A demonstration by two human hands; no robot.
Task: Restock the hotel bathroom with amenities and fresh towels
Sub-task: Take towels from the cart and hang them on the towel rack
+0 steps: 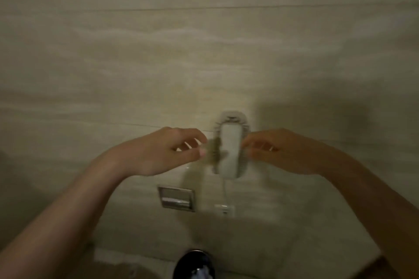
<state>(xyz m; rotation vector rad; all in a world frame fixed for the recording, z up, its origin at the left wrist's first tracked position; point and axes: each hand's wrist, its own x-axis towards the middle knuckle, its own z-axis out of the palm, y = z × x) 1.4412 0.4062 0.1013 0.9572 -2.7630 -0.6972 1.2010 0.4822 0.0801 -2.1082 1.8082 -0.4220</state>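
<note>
Both hands are raised in front of a beige tiled wall. My left hand (172,149) has its thumb and fingers pinched together at its right tip. My right hand (276,150) pinches the same way at its left tip. Between them stretches what looks like a thin clear plastic bag (204,179), faint and blurred, hanging down below the hands. Its exact shape and contents are too dim to tell. No towels or amenity bottles are in view.
A white wall phone (230,145) hangs on the wall just behind the hands, its cord running down to a socket (223,208). A recessed metal toilet paper holder (176,198) sits lower left. A shiny black object (195,263) shows at the bottom edge.
</note>
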